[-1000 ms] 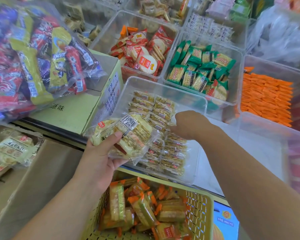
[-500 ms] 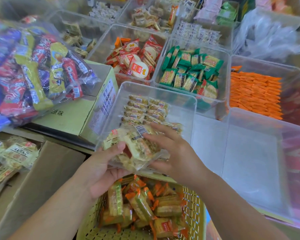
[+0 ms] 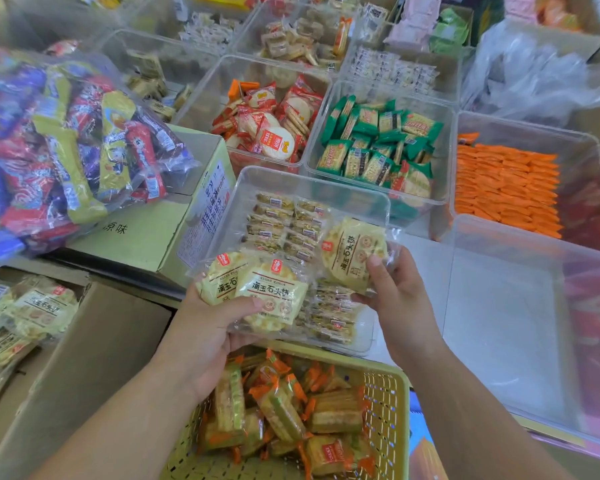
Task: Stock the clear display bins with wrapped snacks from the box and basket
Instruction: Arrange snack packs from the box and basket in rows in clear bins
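Observation:
My left hand (image 3: 207, 336) grips a small stack of pale yellow wrapped round biscuits (image 3: 257, 292) over the near edge of a clear display bin (image 3: 312, 183). My right hand (image 3: 400, 299) holds one more of the same yellow biscuit packs (image 3: 352, 249), lifted a little to the right above the bin. Rows of small wrapped packs (image 3: 284, 223) lie on the bin's floor. Below my hands sits a yellow-green plastic basket (image 3: 390, 407) with orange-ended wrapped snacks (image 3: 284, 414). A cardboard box (image 3: 94, 344) at left holds more yellow biscuit packs (image 3: 28, 313).
A large empty clear bin (image 3: 520, 327) stands to the right. Behind are bins of red-wrapped crackers (image 3: 274, 129), green-wrapped crackers (image 3: 378, 143) and orange packs (image 3: 503, 188). A clear bag of colourful bars (image 3: 66, 150) rests on a green carton (image 3: 146, 237) at left.
My right hand came back from the bin to the stack in my left hand and has pulled one yellow biscuit pack away to the right. The packs now face label up.

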